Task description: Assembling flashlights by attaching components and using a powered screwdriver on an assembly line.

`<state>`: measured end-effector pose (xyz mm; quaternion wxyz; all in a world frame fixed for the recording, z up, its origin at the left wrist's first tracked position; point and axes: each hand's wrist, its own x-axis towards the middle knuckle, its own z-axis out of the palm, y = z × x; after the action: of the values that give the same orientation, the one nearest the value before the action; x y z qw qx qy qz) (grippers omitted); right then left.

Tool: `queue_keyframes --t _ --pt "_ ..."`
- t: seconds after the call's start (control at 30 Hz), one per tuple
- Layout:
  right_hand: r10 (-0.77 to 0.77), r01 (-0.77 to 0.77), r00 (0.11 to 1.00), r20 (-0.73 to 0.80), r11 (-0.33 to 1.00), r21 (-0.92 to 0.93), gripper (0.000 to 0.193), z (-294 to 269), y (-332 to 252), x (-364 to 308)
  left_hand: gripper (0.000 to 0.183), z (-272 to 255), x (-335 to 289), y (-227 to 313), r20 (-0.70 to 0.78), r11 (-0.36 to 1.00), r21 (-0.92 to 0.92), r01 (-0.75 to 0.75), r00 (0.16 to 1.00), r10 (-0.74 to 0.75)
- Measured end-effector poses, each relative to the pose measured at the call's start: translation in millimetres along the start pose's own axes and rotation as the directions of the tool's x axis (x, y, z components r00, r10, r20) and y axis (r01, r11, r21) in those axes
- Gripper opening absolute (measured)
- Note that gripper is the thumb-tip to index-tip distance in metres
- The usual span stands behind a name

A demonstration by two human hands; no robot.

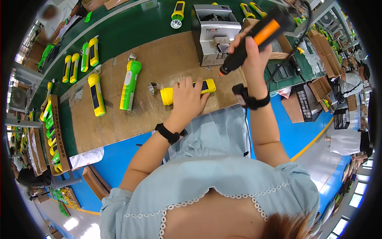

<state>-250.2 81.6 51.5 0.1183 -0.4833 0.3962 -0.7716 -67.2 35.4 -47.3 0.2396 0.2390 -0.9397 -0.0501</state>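
Note:
My left hand point(187, 97) lies over a yellow flashlight point(167, 96) with a dark panel, its fingers wrapped across the body and pressing it to the cardboard sheet. Raised at the right, my right hand point(254, 53) grips a black electric screwdriver point(245, 48) with an orange stripe. Its tip points down and left, in the air above the board, beside the silver machine. A small silver reflector cup point(152, 88) rests just left of the held flashlight. Further left lie a green-and-yellow flashlight point(130, 85) and another yellow flashlight point(96, 95).
The silver machine point(217, 36) stands at the board's far edge. Several flashlights point(74, 67) lie on the green table at the far left. A long carton of flashlights point(59, 135) sits at the left end. A cable point(305, 36) hangs at the right. Another person point(59, 22) is at the far left.

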Motion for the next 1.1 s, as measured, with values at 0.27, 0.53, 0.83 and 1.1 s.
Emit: queue_keyframes --t 0.27,0.53,0.83,1.1 --pt "-0.108 0.112 0.993 -0.039 0.985 0.130 0.045 7 -10 -55 0.047 0 2 0 -0.034 1.000 0.019 -0.003 0.999 0.003" --pt "-0.077 0.081 0.996 -0.041 0.988 0.129 0.047 5 -6 -56 0.048 0 1 3 -0.029 1.000 0.016 0.007 1.000 -0.006" --pt "-0.056 0.063 0.997 -0.049 0.987 0.148 0.051 7 -8 -51 0.051 0 4 0 -0.023 1.000 -0.006 0.021 1.000 -0.021" --pt "-0.083 0.073 0.996 0.035 0.969 0.236 0.059 8 2 -32 0.045 -5 14 -16 -0.049 0.991 -0.130 -0.043 0.998 0.037"
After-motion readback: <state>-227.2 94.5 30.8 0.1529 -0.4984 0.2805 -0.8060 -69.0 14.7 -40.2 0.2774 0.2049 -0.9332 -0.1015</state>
